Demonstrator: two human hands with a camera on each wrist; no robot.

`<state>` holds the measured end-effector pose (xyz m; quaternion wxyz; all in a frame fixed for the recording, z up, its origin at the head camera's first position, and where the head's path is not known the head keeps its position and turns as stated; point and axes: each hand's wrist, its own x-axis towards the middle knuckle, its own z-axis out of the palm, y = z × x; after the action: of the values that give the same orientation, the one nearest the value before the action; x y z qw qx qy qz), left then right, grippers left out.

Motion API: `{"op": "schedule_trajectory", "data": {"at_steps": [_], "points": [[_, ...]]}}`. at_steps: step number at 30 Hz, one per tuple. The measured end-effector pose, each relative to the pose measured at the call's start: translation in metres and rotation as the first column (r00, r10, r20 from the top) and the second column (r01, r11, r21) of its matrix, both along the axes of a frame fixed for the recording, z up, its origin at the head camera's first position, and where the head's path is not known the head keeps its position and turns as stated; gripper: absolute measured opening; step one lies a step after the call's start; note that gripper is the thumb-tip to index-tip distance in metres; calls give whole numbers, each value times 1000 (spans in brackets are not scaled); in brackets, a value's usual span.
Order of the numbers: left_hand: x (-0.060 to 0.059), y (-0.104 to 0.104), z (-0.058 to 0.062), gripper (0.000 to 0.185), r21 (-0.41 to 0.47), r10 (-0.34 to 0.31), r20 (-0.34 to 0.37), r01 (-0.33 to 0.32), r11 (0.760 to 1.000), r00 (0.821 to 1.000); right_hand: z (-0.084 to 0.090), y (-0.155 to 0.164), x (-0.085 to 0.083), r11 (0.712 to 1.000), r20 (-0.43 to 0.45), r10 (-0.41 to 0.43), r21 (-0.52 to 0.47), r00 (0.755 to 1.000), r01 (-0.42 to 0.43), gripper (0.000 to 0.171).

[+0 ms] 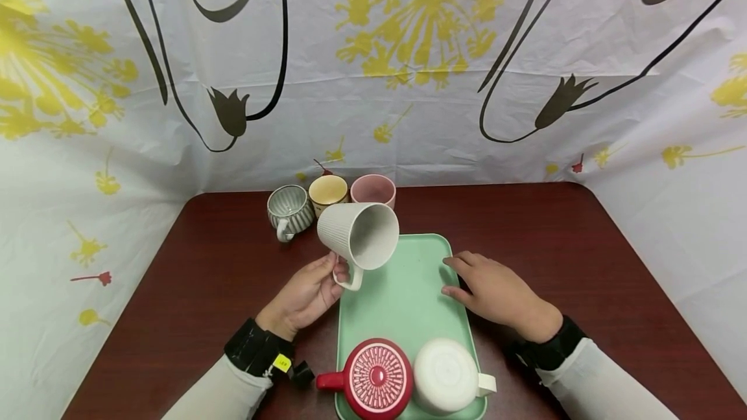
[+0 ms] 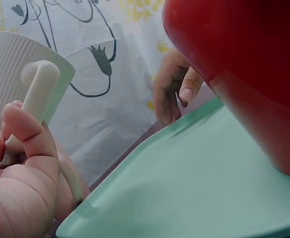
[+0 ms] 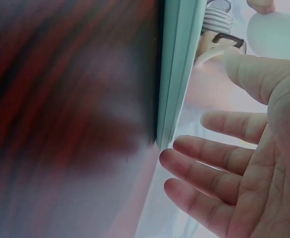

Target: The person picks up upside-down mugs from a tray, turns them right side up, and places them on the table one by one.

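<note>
A ribbed white mug (image 1: 360,236) is held by its handle in the left hand (image 1: 305,295), fingers curled round the handle. The mug is raised and tilted on its side, mouth facing the viewer, above the far left corner of the green tray (image 1: 408,290). The right hand (image 1: 496,291) is laid at the tray's right edge with fingers relaxed and spread, nothing gripped. Two mugs are set upside down on the near end of the tray: a red mug (image 1: 375,379) on the left, a white mug (image 1: 446,374) on the right. Three further cups (image 1: 329,203) are lined up at the far side of the brown table (image 1: 583,264).
</note>
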<state>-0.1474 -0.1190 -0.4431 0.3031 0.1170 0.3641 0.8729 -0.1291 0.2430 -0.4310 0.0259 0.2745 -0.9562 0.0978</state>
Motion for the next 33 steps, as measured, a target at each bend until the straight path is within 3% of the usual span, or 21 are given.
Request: {"op": "schedule_trajectory", "data": {"at_steps": [9,15,18,24,26,28,30,33], "points": [[0,7,12,35,107,-50,-39,54,993,998,13,-13,0,992,33,64,-112,997,-60,53],[-3,22,30,33,124,-35,-8,36,992,999,38,-31,-1,954,66,164,-264,984,-141,50],[-5,31,39,30,92,-16,2,16,996,1000,49,-43,-6,894,73,254,-397,964,-206,45],[-9,52,56,28,29,32,38,-34,999,999,63,-61,-14,707,29,377,-654,926,-268,42],[-9,59,60,30,2,47,46,-47,999,998,66,-65,-13,667,38,365,-708,930,-233,41],[-9,65,62,32,-35,54,45,-53,998,998,68,-67,-12,646,70,323,-745,944,-166,38],[-9,70,65,32,-77,62,43,-59,995,997,69,-69,-10,617,133,273,-784,953,-67,33],[-10,75,68,32,-144,67,29,-63,988,997,71,-69,-10,555,253,220,-827,942,92,24]]}}
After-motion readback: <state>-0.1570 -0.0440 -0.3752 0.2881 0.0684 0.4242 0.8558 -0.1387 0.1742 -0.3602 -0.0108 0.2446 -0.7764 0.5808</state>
